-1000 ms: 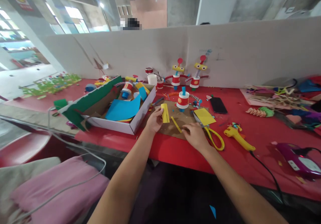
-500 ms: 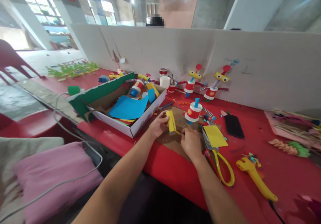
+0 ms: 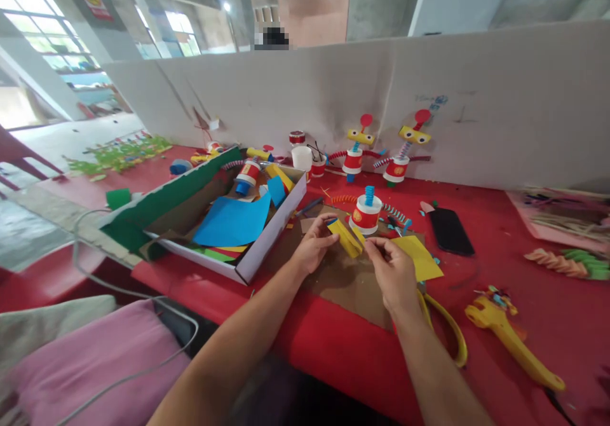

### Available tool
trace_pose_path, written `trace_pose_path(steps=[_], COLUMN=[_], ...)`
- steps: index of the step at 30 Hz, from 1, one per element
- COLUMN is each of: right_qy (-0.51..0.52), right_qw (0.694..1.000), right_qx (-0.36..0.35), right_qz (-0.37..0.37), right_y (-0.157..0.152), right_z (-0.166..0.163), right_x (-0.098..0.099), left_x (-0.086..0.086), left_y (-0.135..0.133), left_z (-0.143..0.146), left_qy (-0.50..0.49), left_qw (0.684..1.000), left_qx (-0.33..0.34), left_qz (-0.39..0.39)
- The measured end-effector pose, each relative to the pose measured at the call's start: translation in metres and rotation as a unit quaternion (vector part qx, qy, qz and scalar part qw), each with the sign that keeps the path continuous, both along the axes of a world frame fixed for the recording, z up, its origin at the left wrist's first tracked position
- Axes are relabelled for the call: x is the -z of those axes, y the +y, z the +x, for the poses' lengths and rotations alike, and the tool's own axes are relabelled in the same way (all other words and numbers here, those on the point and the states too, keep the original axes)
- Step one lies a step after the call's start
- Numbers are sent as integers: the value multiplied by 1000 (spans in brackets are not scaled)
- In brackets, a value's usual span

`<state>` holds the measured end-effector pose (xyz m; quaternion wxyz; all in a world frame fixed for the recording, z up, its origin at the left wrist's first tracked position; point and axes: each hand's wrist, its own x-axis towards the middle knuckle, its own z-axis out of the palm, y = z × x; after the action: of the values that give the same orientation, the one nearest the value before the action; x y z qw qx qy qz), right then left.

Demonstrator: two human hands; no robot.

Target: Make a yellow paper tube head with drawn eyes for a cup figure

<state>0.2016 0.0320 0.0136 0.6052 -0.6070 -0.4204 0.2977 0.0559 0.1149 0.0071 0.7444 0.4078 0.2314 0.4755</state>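
Over the brown cardboard mat, my left hand grips a yellow paper roll with blue showing at its upper end. My right hand pinches a thin yellow paper strip close against the roll's right side; whether the two are joined I cannot tell. Just behind stands a red and white cup figure with a folded blue neck and spiral arms. A yellow paper sheet lies beside my right hand. Yellow-handled scissors are partly covered by my right wrist.
An open box of coloured paper and cup pieces stands left. Two cup figures with yellow heads stand against the white partition. A phone and a yellow glue gun lie right. Red chairs and a pink cushion are leftmost.
The roll has tilted from near upright to a slant. My right hand has risen beside it, bringing the strip up from below. The whole view has shifted slightly.
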Motion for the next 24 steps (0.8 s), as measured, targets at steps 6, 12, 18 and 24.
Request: trace_pose_path(steps=[6, 12, 18, 24], right_qy=[90, 116, 79, -3], right_qw=[996, 992, 995, 998], right_qx=[-1, -12, -7, 6], right_qz=[-27, -49, -60, -63], right_y=[2, -1, -3, -7], right_z=[2, -4, 0, -1], right_x=[-9, -10, -11, -17], left_x=[-4, -6, -7, -7], left_y=[-12, -19, -22, -22], left_z=[3, 5, 5, 5], left_qy=[47, 78, 78, 71], left_qw=[998, 994, 993, 992], left_qx=[38, 47, 63, 74], left_qz=[26, 54, 70, 72])
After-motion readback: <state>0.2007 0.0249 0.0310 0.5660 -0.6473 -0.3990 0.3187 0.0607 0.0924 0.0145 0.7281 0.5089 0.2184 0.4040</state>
